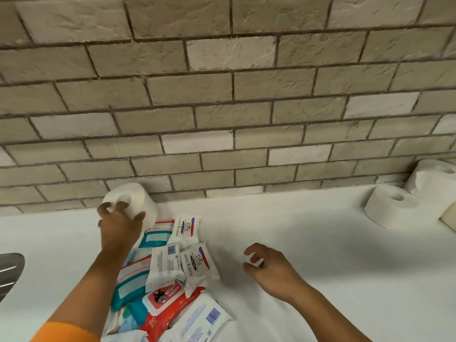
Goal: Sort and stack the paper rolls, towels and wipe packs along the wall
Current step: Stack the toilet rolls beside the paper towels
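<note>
My left hand (119, 224) grips a white paper roll (142, 202) from above, close to the brick wall at the left. A heap of wipe packs lies below it: small white Dove packs (186, 227), teal and white packs (130, 283), and a red baby wipes pack (164, 303). My right hand (267, 269) hovers over the white counter to the right of the heap, fingers curled and apart, holding nothing. Two more white paper rolls (388, 206) (436, 181) stand at the far right by the wall.
The white counter (320, 243) runs along a beige brick wall (234, 95). A metal sink edge (11, 270) shows at the far left. A pale flat object (449, 218) sits at the right edge.
</note>
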### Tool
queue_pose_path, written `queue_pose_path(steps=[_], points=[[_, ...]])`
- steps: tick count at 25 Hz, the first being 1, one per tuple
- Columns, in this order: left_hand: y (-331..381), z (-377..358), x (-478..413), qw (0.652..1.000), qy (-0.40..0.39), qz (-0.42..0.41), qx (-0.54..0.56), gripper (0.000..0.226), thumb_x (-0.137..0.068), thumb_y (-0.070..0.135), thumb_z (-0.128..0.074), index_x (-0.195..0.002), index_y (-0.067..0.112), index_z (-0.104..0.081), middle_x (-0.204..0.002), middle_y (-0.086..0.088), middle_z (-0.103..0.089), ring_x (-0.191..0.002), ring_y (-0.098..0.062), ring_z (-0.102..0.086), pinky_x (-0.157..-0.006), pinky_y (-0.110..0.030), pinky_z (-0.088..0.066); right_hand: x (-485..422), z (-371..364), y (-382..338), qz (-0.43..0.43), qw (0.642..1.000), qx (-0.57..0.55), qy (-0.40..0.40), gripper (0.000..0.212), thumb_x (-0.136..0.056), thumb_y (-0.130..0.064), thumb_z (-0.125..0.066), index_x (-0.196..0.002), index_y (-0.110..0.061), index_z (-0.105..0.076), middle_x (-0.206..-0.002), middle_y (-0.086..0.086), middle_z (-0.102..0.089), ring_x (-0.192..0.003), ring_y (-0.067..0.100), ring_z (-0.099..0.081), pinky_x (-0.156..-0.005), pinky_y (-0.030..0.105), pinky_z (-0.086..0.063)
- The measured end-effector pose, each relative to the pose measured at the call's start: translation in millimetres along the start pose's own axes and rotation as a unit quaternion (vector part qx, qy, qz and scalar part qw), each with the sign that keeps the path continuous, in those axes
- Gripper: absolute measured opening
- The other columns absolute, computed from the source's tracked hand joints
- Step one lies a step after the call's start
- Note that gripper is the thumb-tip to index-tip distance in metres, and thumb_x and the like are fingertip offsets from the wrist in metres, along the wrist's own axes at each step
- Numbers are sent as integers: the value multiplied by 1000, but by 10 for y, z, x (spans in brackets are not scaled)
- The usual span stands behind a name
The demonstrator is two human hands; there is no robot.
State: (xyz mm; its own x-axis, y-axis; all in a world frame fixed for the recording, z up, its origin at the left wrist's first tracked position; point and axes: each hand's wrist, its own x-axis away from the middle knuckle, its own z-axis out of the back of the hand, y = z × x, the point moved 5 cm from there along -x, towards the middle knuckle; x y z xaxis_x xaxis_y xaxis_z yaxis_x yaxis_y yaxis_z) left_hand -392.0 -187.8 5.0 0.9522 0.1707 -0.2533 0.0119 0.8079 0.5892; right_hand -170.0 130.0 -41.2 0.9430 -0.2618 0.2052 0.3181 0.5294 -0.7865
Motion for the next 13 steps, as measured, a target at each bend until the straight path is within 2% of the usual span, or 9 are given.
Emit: queue_pose_path(steps=[3, 5, 8, 9, 13], points=[[425, 37, 390, 996, 7, -46, 69, 60, -86, 28, -78, -137, 10, -54, -149, -22, -32, -126, -52, -46, -112, -58, -39, 58, 53, -27, -8, 998, -67, 1, 18, -91, -40, -67, -109, -39, -64, -110, -11, -63, -88, 7, -65, -65, 14, -48], [730, 38, 692, 992, -12, -74, 100, 59, -85, 29, -78, -136, 11, -55, -150, -21, -31, -129, -50, -45, -111, -58, -41, 107, 132, -19, -27, 987, -161, 5, 19, -89, -38, -71, -107, -35, -68, -109, -7, -67, -87, 10, -67, -68, 17, -53], [1227, 27, 1142, 990, -36, -83, 107, 55, -86, 30, -77, -135, 16, -57, -153, -11, -28, -127, -47, -48, -109, -54, -43, 205, 276, -27, -47, 925, -376, 5, 43, -72, -39, -75, -112, -23, -70, -103, 3, -69, -90, 20, -68, -79, 34, -59], [1380, 11, 1281, 989, -45, -89, 108, 54, -86, 30, -77, -135, 19, -57, -153, -7, -26, -129, -44, -47, -109, -51, -44, 224, 328, -25, -50, 907, -417, 15, 50, -69, -40, -76, -115, -23, -69, -104, 4, -68, -94, 22, -68, -82, 37, -59], [1854, -262, 1800, 977, -111, -140, 116, 55, -87, 37, -74, -137, 35, -51, -155, 8, -16, -137, -31, -41, -107, -43, -46, 323, 561, 78, -65, 867, -495, 15, 70, -65, -51, -82, -129, -42, -56, -126, -7, -61, -122, 26, -55, -94, 50, -58]])
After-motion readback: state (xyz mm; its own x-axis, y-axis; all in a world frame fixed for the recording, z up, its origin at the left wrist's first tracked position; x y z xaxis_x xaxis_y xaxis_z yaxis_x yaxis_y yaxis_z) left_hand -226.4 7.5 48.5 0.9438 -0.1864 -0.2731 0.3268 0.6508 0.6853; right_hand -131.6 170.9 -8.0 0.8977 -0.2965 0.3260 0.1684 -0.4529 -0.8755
